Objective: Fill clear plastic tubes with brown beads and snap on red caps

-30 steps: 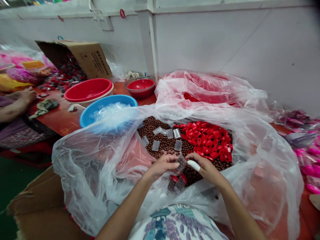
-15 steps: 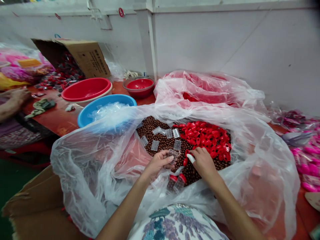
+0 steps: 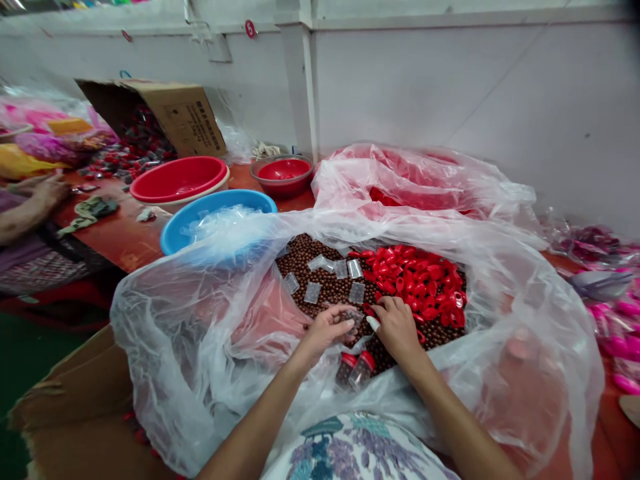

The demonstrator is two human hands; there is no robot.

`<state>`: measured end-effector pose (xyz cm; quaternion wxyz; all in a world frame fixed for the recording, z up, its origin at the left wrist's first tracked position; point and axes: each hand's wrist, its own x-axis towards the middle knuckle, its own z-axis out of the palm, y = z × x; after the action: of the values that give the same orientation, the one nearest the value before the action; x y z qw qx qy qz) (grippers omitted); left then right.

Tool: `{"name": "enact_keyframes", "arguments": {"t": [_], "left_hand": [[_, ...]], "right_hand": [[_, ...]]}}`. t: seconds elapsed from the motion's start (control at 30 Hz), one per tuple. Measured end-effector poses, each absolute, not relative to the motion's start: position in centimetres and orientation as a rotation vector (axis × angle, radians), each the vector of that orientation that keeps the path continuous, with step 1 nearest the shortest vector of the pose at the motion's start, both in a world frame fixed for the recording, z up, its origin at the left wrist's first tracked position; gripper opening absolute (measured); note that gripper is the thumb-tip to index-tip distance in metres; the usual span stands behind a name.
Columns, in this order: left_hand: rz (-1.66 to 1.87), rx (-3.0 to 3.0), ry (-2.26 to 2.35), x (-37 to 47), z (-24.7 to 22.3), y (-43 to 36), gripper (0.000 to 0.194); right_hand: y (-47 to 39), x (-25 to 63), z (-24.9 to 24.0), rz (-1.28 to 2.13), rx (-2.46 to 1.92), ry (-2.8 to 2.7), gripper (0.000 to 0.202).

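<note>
My left hand is closed around a small clear plastic container; dark brown beads show through or behind it. Close by on the right, my right hand, with a white cover on the thumb, has its fingers bent together at a red plastic cap, mostly hidden by the fingers. Under both hands spread brown beads in a bag. A heap of red caps lies on them, right of several loose clear containers. Two filled containers with red lids rest just below my hands.
A clear plastic bag surrounds the beads. Behind stand a blue basin of clear pieces, a red basin, a smaller bowl and a tipped carton. Another person's hand is at the left.
My right hand has moved left from the red caps toward the container in my left hand. The whole view has shifted slightly.
</note>
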<state>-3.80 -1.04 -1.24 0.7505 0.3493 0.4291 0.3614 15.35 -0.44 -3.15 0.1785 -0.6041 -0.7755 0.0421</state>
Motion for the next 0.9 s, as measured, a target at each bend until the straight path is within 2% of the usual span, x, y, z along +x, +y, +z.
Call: {"name": "enact_keyframes", "arguments": {"t": [0.1,0.3,0.4,0.7,0.9], "left_hand": [[0.791,0.766,0.951,-3.8,-1.3,-1.1,0.043],[0.796,0.788,0.935,-3.8,-0.7,-1.4,0.042],[0.787,0.823,0.915,-3.4,-0.4,-1.5,0.043],[0.799,0.885,0.907,-2.8,-0.5,-1.8,0.049],[0.794,0.903,0.873,-2.5,-0.1,-2.0,0.045]], "right_hand": [[-0.3,15.4,-3.1,0.223,-1.672,-2.098,0.016],[-0.9,15.8,-2.3,1.019,-1.377,-1.549,0.029],[-1.6,15.9,-1.9,1.278,-1.268,-1.333,0.033],[-3.2,16.0,-0.8,0.716,-1.229,-1.905,0.039],[-4.0,15.9,-1.3,0.612,-1.146,-1.983,0.051]]}}
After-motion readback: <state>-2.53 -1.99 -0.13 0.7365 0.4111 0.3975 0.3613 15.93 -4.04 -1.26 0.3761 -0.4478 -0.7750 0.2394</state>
